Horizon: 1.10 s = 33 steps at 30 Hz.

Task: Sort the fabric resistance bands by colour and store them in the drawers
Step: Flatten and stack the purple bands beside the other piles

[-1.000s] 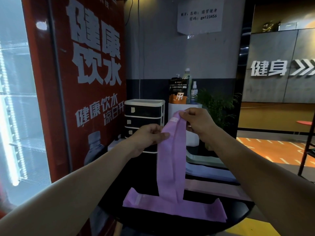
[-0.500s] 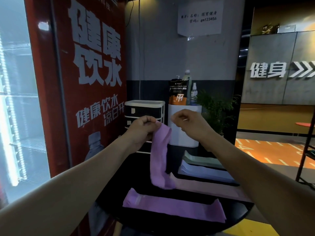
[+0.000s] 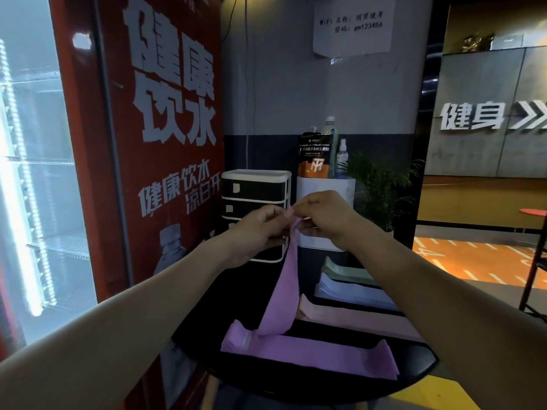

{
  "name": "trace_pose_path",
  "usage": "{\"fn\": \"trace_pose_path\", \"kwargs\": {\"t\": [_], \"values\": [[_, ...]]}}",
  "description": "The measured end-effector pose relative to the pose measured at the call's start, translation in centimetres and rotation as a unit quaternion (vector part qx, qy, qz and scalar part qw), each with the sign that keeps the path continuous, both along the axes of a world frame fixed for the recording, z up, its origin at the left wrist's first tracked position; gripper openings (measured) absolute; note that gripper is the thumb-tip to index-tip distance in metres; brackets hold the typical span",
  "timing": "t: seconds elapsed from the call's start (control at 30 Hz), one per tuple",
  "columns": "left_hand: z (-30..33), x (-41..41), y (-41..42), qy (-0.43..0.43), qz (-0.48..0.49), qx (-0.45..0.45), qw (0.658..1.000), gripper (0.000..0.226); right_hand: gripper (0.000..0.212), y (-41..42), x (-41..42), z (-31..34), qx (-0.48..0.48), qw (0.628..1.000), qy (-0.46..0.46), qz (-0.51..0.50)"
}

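Currently both hands, left (image 3: 260, 229) and right (image 3: 322, 217), are pinching one purple band (image 3: 284, 291); a second purple band (image 3: 310, 355) is lying at 6 o'clock on the table (image 3: 414, 371).

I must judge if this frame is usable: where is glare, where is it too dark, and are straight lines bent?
Head view: the lit glass-door fridge at left glares, its light strip blown out; the round black table is dark, yet the hanging purple fabric band held by the left hand and right hand reads clearly; wide-angle distortion bows the red poster panel; the white wall notice is soft.

Bands (image 3: 307, 352) on table (image 3: 414, 377), drawers (image 3: 256, 190) behind
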<state>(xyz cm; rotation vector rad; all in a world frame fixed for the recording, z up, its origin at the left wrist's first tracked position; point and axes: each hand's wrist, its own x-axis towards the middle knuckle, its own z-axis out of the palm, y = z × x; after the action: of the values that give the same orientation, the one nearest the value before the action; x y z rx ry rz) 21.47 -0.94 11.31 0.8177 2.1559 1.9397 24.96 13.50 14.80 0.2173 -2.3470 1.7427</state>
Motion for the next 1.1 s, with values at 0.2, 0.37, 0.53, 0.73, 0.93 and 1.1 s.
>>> {"fn": "trace_pose_path", "kwargs": {"t": [0.2,0.37,0.53,0.73,0.93,1.1], "values": [[0.3,-0.3,0.5,0.015,0.026,0.025,0.999,0.012,0.021,0.4,0.1,0.2,0.046,0.998,0.040,-0.003],[0.7,-0.2,0.8,0.032,0.044,0.020,0.998,0.012,0.015,1.6,-0.5,-1.4,-0.009,1.000,0.025,0.004],[1.1,-0.2,0.8,0.026,0.081,0.054,0.995,0.010,0.012,1.7,-0.9,-4.3,-0.035,0.992,-0.023,0.119],[-0.1,-1.5,-1.2,0.002,0.153,0.089,0.984,0.013,0.021,4.3,-0.9,-7.0,0.151,0.982,-0.080,0.083],[-2.2,-2.1,-3.1,-0.042,0.208,0.097,0.972,0.016,0.039,5.9,0.3,-8.9,0.186,0.979,-0.063,0.059],[-4.3,-2.5,-4.2,-0.090,0.225,0.096,0.966,0.008,0.012,6.9,1.4,-10.7,0.176,0.977,-0.075,0.095]]}}
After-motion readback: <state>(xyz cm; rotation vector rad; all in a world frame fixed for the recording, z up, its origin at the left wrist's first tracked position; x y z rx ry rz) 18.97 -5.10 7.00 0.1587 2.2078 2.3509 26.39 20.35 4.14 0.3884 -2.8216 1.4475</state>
